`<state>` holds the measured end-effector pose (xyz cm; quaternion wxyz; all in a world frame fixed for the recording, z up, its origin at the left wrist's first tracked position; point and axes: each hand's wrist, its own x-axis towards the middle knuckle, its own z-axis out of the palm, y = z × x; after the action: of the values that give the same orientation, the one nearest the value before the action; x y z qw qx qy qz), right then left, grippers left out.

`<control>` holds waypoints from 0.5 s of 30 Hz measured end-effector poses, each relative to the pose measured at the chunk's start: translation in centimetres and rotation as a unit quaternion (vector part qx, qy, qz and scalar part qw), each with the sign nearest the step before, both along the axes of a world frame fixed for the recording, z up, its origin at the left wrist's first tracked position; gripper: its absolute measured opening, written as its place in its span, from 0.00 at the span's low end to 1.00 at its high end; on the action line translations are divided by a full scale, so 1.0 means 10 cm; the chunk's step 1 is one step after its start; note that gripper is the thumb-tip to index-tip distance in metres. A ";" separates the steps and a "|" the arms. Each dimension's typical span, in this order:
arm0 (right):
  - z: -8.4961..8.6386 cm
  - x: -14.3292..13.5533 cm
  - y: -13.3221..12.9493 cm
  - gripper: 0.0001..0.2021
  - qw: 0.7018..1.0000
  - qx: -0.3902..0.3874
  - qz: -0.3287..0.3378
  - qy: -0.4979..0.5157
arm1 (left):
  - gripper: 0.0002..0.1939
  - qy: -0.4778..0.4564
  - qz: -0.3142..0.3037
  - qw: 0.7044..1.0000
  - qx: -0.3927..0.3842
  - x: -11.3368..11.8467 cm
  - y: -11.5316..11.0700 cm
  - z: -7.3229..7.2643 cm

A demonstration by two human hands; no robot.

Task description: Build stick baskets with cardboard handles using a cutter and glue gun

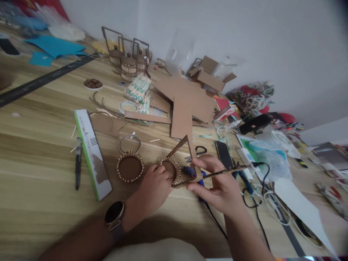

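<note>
My left hand, below a wrist watch, has its fingers curled over the rim of a small round cardboard cup edged with short wooden sticks. In my right hand, a folded cardboard strip frame is pinched between thumb and fingers. One side of this frame runs along the cup, and a long strip end juts out to the right. Left of my left hand stands a second stick-edged cup, with a ring behind it. Beneath my right hand lies a blue-handled tool, partly hidden.
A green-edged box and a black marker lie left. Cardboard sheets, a tape roll and stick bundles are beyond. Lidded baskets with handles stand at the back. Right are scissors, a phone and cables.
</note>
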<state>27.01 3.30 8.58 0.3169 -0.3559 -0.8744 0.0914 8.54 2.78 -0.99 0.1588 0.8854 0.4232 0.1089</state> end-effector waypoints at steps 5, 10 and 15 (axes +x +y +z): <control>-0.04 -0.02 0.00 0.23 1.000 0.022 0.001 0.004 | 0.08 0.002 0.000 1.000 0.003 0.00 0.00 0.00; -0.11 0.00 0.00 0.23 0.999 0.014 0.013 0.037 | 0.10 0.005 0.000 1.000 -0.010 0.01 0.00 0.00; -0.21 0.05 -0.02 0.24 0.998 0.028 0.005 0.065 | 0.09 0.009 0.001 1.000 -0.013 0.01 0.00 0.02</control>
<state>27.50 3.10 6.50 0.3821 -0.3355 -0.8562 0.0916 8.66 2.75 -0.78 0.1666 0.8838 0.4267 0.0950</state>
